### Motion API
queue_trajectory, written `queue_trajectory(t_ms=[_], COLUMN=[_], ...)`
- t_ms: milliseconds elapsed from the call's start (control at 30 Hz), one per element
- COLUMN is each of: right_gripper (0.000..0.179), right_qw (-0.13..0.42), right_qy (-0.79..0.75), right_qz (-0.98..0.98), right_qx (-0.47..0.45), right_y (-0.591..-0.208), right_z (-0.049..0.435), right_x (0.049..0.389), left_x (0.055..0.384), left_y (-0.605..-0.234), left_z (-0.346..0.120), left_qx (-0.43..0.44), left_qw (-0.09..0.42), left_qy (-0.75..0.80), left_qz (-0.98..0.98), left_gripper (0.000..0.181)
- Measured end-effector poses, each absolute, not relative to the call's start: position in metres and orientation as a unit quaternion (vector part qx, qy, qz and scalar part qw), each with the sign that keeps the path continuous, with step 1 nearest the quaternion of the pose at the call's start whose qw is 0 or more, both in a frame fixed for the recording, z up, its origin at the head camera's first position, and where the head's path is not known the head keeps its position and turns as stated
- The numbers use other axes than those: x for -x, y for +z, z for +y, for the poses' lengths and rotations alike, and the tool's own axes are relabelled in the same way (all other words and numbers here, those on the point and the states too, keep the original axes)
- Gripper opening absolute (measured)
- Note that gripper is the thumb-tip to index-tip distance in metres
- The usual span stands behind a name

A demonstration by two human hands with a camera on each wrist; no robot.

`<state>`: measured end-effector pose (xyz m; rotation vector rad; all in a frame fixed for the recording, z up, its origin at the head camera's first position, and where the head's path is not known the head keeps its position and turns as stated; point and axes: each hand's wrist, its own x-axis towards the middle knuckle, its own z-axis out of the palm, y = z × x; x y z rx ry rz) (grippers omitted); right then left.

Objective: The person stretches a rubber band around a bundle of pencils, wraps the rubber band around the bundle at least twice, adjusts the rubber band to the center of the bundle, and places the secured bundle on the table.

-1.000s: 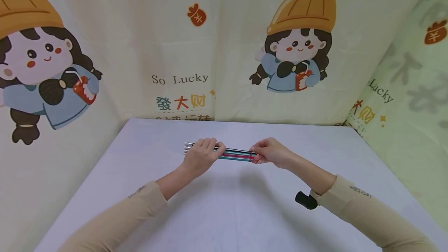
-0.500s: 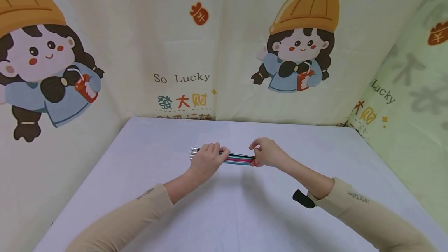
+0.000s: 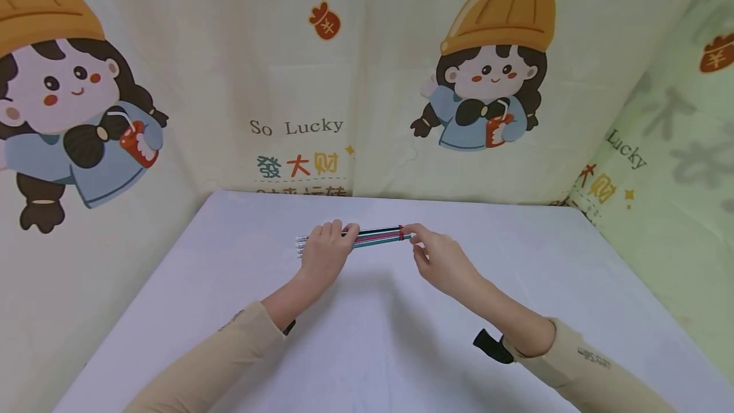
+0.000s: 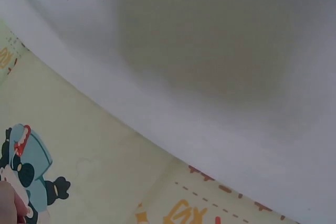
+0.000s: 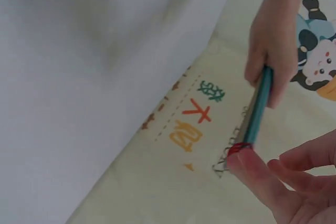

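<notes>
A bundle of slim pencils, with teal, red and dark barrels, is held above the table. My left hand grips it near its left end, where silvery tips stick out. A red elastic band circles the right end. Beside that end is my right hand, its fingers loosely extended and one fingertip at the band. In the right wrist view, a finger meets the red band, and the other fingers stand apart from it. The left wrist view shows only a bit of a hand at its edge, not the pencils.
A white table lies below both hands. Behind it and along the sides hang cream cloths printed with cartoon figures and lettering. A dark wrist device sits at the right cuff.
The bundle has moved up and left, and its right end has tipped upward. My right hand's fingers, earlier pinching around the banded end, have loosened and straightened.
</notes>
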<state>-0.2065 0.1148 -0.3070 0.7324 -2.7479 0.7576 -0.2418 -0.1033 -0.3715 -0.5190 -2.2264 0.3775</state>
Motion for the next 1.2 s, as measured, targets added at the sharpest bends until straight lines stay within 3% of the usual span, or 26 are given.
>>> queue_trajectory(t_ms=[133,233,400,567,900,1200], right_gripper=[0.037,0.040,0.026,0.020,0.028,0.030], right_qw=[0.185,0.217,0.268,0.326,0.331,0.347], right_qy=[0.191,0.134,0.035,-0.049,-0.166,-0.129], right_qz=[-0.930,-0.927,-0.911,-0.877,-0.837,-0.825], right_qx=[-0.253,-0.275,-0.312,-0.350,-0.403,-0.426], right_y=[-0.323,-0.334,-0.346,-0.350,-0.359,-0.351], right_z=[0.121,0.125,0.128,0.128,0.126,0.117], right_x=[0.220,0.231,0.242,0.247,0.253,0.245], left_x=[0.242,0.240,0.235,0.234,0.231,0.221], left_y=[-0.372,-0.372,-0.370,-0.371,-0.382,-0.373], left_z=[-0.104,-0.103,-0.099,-0.095,-0.092,-0.074], left_qx=[0.216,0.228,0.243,0.256,0.248,0.256], left_qw=[0.413,0.406,0.382,0.410,0.437,0.437], left_qy=[0.146,0.149,0.150,0.139,0.141,0.143], left_qz=[-0.873,-0.873,-0.879,-0.864,-0.853,-0.850], left_gripper=[0.027,0.027,0.032,0.033,0.028,0.022])
